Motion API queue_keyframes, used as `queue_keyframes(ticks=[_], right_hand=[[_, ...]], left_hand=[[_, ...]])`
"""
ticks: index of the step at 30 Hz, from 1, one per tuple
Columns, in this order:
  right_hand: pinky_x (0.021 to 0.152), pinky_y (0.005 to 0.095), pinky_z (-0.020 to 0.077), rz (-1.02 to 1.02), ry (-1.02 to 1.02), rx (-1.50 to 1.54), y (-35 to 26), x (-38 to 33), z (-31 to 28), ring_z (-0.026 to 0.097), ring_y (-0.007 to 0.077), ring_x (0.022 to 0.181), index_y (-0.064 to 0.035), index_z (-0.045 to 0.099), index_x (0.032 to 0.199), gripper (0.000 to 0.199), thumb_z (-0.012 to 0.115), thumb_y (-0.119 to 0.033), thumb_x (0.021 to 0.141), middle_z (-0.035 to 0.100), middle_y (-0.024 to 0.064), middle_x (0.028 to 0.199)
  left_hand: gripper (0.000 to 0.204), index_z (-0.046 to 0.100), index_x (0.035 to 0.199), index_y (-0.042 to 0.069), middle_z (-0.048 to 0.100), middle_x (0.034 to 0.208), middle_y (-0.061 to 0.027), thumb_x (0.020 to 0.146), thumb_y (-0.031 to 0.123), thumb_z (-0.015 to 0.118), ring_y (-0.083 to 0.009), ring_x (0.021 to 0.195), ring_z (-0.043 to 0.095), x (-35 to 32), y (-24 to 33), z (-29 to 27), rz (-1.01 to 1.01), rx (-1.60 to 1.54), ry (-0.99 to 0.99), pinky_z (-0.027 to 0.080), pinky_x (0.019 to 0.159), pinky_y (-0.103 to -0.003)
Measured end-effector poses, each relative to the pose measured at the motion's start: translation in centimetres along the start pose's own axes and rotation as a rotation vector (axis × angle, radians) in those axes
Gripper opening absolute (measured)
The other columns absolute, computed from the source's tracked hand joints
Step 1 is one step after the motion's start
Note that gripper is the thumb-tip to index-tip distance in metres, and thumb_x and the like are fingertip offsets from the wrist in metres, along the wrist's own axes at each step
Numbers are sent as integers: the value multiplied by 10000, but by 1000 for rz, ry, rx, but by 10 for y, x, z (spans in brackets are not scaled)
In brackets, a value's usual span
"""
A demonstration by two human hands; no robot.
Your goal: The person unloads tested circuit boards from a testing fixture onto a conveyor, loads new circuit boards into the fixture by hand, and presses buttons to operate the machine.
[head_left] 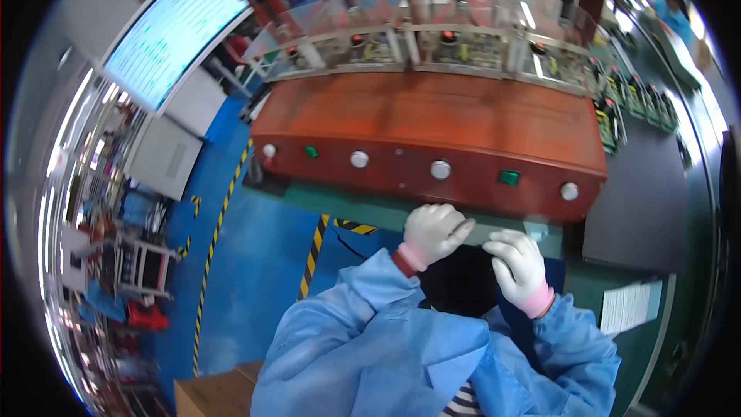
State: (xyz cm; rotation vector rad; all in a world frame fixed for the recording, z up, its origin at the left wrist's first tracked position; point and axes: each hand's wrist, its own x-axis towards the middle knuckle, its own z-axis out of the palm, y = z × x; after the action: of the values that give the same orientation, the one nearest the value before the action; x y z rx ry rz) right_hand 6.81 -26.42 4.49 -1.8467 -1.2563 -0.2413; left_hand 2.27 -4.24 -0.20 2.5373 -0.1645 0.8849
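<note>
In the head view, the white-gloved left hand (436, 233) has curled fingers, its thumb apart; the right hand (522, 269) bends leftward, thumb and fingers separated. Both are just before the red push-button console (424, 112). Behind it, clear guards (463, 28) enclose fixtures (448, 48). The cardboard box's (216, 392) contents are out of sight.

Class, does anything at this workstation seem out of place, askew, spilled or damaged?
Nothing clearly stands out. The red machine shows no obvious damage, and the paper lies on the green bench. The left hand and right hand are in front of the machine, with no spill visible near them. Bent edges look like lens distortion.
</note>
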Motion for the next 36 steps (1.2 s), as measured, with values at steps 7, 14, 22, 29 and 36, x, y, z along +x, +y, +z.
queue_keyframes(ticks=[7, 14, 22, 29, 36], right_hand=[[978, 375, 491, 94, -78, 65, 26, -17, 10, 660, 300, 1060, -46, 727, 1079, 232, 637, -17, 868, 719, 101, 1168], [974, 368, 488, 120, -87, 120, 31, -20, 9, 660, 284, 1042, -49, 728, 1078, 211, 614, -47, 900, 731, 84, 1138], [967, 362, 490, 104, -79, 108, 32, -21, 10, 660, 282, 1037, -51, 728, 1077, 202, 610, -61, 914, 733, 76, 1138], [963, 360, 493, 88, -74, 96, 32, -20, 10, 661, 283, 1034, -54, 728, 1076, 197, 616, -64, 915, 732, 74, 1140], [965, 361, 496, 70, -71, 88, 33, -20, 10, 664, 283, 1036, -56, 729, 1081, 199, 625, -66, 912, 732, 74, 1139]], left_hand=[[275, 683, 673, 109, 633, 718, -24, 888, 276, 722, -248, 612, 577, -3, 5, 12, -65, 154, 156, 475, 610, -357], [291, 668, 653, 110, 612, 674, -24, 889, 270, 723, -249, 585, 561, 0, 10, 14, -77, 190, 221, 469, 601, -355], [329, 694, 669, 118, 625, 677, -10, 932, 315, 707, -225, 583, 572, -1, 7, 17, -45, 212, 237, 472, 587, -326], [291, 661, 650, 106, 619, 670, -24, 890, 258, 722, -250, 577, 560, -1, 8, 17, -48, 182, 248, 463, 593, -344], [279, 667, 662, 104, 621, 674, -23, 891, 255, 721, -249, 579, 562, -2, 9, 15, -54, 173, 248, 460, 585, -347]])
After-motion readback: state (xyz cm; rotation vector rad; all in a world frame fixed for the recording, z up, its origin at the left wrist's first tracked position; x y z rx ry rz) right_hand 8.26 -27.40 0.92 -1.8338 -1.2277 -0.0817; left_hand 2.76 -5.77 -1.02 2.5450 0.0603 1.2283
